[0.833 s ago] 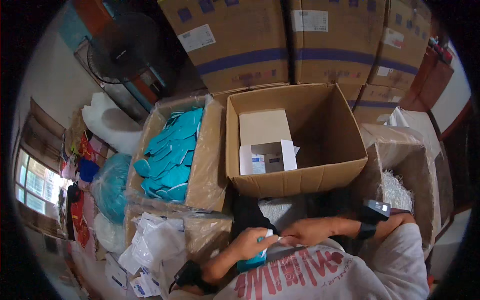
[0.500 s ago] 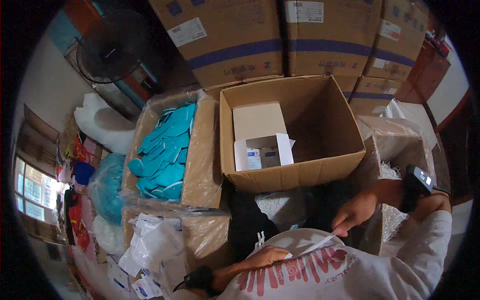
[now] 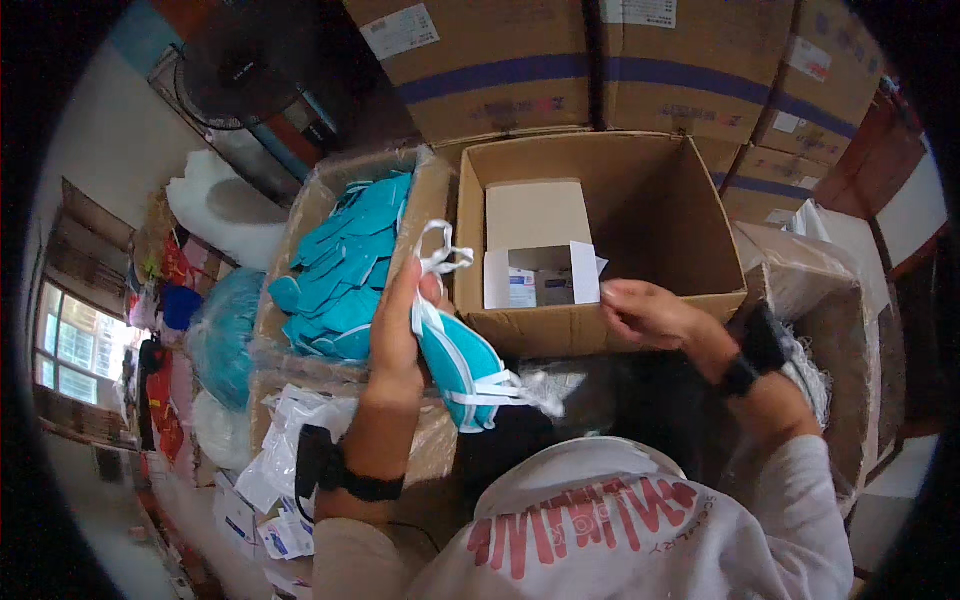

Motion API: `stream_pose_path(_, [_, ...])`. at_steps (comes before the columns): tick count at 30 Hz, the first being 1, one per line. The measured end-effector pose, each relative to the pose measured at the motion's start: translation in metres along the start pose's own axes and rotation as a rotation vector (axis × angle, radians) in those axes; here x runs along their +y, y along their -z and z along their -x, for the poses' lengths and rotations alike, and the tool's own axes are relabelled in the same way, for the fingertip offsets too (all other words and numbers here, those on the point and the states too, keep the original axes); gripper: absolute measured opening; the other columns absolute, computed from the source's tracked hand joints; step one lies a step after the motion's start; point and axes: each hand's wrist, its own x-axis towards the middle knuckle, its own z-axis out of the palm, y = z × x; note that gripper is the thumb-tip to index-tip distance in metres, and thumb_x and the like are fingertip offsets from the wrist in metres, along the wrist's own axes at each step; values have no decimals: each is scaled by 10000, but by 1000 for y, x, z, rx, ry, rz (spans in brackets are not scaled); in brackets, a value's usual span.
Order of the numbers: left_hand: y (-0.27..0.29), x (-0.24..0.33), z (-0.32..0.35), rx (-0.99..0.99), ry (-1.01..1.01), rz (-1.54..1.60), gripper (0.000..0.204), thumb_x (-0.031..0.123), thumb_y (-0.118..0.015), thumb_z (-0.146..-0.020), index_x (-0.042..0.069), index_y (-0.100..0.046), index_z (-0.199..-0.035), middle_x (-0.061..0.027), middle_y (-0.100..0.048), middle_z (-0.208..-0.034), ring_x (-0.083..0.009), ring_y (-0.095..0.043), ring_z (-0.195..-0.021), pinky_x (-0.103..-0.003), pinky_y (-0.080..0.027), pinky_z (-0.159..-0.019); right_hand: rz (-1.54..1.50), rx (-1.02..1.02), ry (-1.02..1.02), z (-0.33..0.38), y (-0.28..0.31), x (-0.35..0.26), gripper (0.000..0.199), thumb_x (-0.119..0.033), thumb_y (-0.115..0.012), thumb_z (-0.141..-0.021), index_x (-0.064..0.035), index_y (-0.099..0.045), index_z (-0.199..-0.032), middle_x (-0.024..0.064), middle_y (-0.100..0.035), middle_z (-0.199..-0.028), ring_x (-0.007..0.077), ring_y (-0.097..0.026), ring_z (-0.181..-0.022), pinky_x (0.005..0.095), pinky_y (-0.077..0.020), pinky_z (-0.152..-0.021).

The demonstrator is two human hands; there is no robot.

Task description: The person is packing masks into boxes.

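My left hand (image 3: 398, 325) is closed around a teal face mask (image 3: 462, 370) with white straps, raised in front of the mask-filled carton. Part of the strap (image 3: 440, 255) loops up above my fingers. Crinkled clear plastic (image 3: 545, 392) shows beside the lower end of the mask. At the front rim of the open brown carton (image 3: 600, 328) is my right hand (image 3: 650, 312), its fingers half curled and slightly apart, with nothing visible in them. Close to those fingertips stands a small white box (image 3: 497, 280) with its flaps up, inside the carton; small printed packs (image 3: 540, 287) show in it.
On the left, a plastic-lined carton (image 3: 432, 205) holds many teal masks (image 3: 345, 260). Clear plastic bags (image 3: 300, 430) lie in front of it. To the right stands another open carton (image 3: 850, 290) with white straps inside. Large sealed cartons (image 3: 500, 60) are stacked behind.
My left hand has risen from my lap to the carton, bringing the mask into sight. My right hand has let go of the white strap and moved up to the carton's front edge.
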Motion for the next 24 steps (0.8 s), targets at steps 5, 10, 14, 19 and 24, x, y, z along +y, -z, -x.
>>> stream_pose_path(5, [-35, 23, -11, -103, -27, -150, 345, 357, -466, -880, 138, -437, -615, 29, -358, -474, -77, -311, -395, -226, -250, -363, -234, -104, 104, -75, -42, 20, 340, -281, -478, -892, -19, -517, -1106, -24, -457, -721, 50, -396, -603, 201, -337, -490])
stream_pose_path(10, [-39, 37, -18, -40, -98, -151, 315, 341, -480, -876, 140, -457, -634, 33, -382, -500, -72, -338, -407, -218, -280, -369, -459, -390, -143, -72, -87, 33, 346, -309, -504, -871, -18, -531, -1056, 17, -562, -865, 83, -529, -777, 207, -454, -625])
stream_pose_path(14, [-32, 47, -26, 64, -158, -159, 272, 324, -516, -861, 151, -480, -655, 47, -427, -532, -60, -379, -424, -204, -299, -376, -463, -532, -181, -58, -97, 55, 436, -399, -405, -896, -21, -521, -1081, 14, -585, -935, 57, -557, -820, 209, -465, -701])
stream_pose_path(19, [0, 53, -37, 134, -218, -170, 232, 331, -579, -823, 155, -519, -684, 45, -497, -578, -57, -453, -458, -189, -350, -401, -520, -545, -141, -34, -98, 54, 595, -521, -236, -896, -40, -518, -1101, -11, -571, -859, 35, -487, -644, 168, -392, -542])
stream_pose_path(24, [27, 61, -34, 203, -239, -200, 261, 332, -620, -796, 94, -546, -722, 4, -509, -661, -88, -485, -587, -210, -392, -525, -312, -341, -128, -21, -93, 50, 463, -459, -313, -909, -67, -543, -998, -38, -524, -744, 33, -425, -576, 169, -336, -492])
